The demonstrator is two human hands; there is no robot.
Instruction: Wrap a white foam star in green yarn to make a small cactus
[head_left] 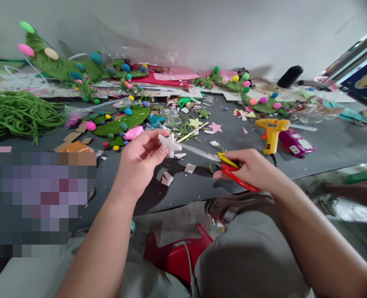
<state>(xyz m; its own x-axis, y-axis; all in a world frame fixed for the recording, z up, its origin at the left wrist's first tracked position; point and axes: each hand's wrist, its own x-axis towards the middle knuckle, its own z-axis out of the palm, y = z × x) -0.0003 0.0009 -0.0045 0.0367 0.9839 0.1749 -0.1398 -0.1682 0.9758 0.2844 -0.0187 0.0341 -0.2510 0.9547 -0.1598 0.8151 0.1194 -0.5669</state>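
Between the thumb and fingers of my left hand (143,159) is a white star (170,145), its face turned toward me. My right hand (248,167) grips a pair of scissors (200,152) with red and yellow handles. Their blades point left, and the tips reach the star's right side; whether they touch it I cannot tell. Under the hands lie white offcuts (167,179) and a pale pink scrap (190,168). Just beyond are a pink star (215,127) and a pale yellow star (195,123), both flat on the dark table (149,196).
A yellow glue gun (272,132) stands at right beside a purple packet (297,142). Green yarn (18,116) is heaped at far left. Green wrapped shapes with coloured pompoms (124,120) lie across the back. A red stool (177,252) is below the table edge.
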